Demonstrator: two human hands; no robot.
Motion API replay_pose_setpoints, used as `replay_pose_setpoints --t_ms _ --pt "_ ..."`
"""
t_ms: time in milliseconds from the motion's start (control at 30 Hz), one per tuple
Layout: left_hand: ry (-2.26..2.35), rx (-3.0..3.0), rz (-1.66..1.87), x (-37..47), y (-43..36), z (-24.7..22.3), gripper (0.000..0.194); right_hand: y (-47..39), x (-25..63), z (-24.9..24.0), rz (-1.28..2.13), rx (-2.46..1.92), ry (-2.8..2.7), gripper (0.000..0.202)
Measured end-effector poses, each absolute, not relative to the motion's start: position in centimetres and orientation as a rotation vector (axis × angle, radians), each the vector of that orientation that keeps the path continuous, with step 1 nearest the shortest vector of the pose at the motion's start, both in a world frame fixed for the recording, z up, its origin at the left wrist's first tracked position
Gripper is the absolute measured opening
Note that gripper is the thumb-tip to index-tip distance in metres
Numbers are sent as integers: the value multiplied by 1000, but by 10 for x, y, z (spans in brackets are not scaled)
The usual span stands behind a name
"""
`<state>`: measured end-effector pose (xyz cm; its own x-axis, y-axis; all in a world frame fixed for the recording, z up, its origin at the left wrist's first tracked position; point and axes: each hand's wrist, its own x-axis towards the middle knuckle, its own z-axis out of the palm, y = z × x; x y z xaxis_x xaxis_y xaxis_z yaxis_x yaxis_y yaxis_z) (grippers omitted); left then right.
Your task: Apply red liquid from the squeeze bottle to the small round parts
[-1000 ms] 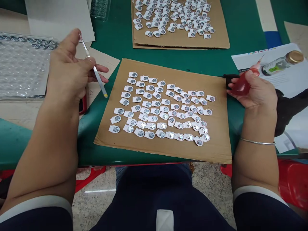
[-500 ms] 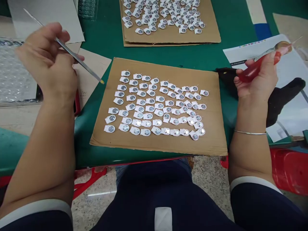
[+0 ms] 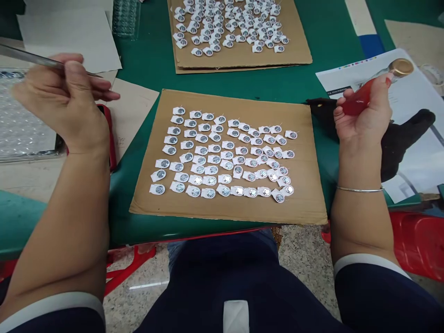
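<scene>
My left hand (image 3: 69, 97) is raised at the left, its fingers closed on slim metal tweezers (image 3: 33, 58) that point out to the left. On the right, my right hand (image 3: 367, 111) is wrapped round a red squeeze bottle (image 3: 357, 99); the fingers and palm hide part of it. Between both hands lies a brown cardboard sheet (image 3: 229, 210). On it sit rows of small white tabs (image 3: 208, 193), each with a round silvery disc. Neither hand touches the sheet.
A second cardboard stack (image 3: 243, 64) at the back bears many similar tabs. At right are printed paper (image 3: 423, 157), a black object (image 3: 405, 143) and a gold-capped clear bottle (image 3: 401, 67). Bubble wrap (image 3: 27, 115) and a red-edged object (image 3: 111, 138) lie left; a red stool (image 3: 416, 245) stands below.
My left hand has turned, swinging the tweezers from pointing down toward the sheet to pointing left. My right hand has tilted the bottle, and its thin needle tip no longer shows.
</scene>
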<state>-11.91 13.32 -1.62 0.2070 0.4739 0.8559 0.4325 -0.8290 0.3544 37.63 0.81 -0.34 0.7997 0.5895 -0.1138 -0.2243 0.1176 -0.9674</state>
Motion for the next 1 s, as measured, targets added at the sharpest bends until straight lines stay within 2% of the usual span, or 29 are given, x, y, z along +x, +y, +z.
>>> replay_pose_setpoints --t_ms 100,200,367,467,567,800,1000 --pt "1156 2135 1734 -117 138 -24 21 7 376 -5 659 -1251 -407 19" --pt "1196 2164 1713 -116 138 -28 24 6 371 -6 659 -1220 -458 20" --pt "1188 2016 1600 -103 121 -21 21 4 359 -5 670 -1199 -672 40" --pt "1183 1982 1511 -85 102 -8 19 3 349 -2 699 -1188 -740 26" --pt "1105 1975 1444 -60 76 7 16 1 332 7 721 -1196 -746 28" --pt "805 2448 1070 -10 10 27 13 -4 277 50 810 -1139 -917 43" --pt "878 2502 914 -1 -14 23 9 -6 247 59 1161 -1043 -1025 34"
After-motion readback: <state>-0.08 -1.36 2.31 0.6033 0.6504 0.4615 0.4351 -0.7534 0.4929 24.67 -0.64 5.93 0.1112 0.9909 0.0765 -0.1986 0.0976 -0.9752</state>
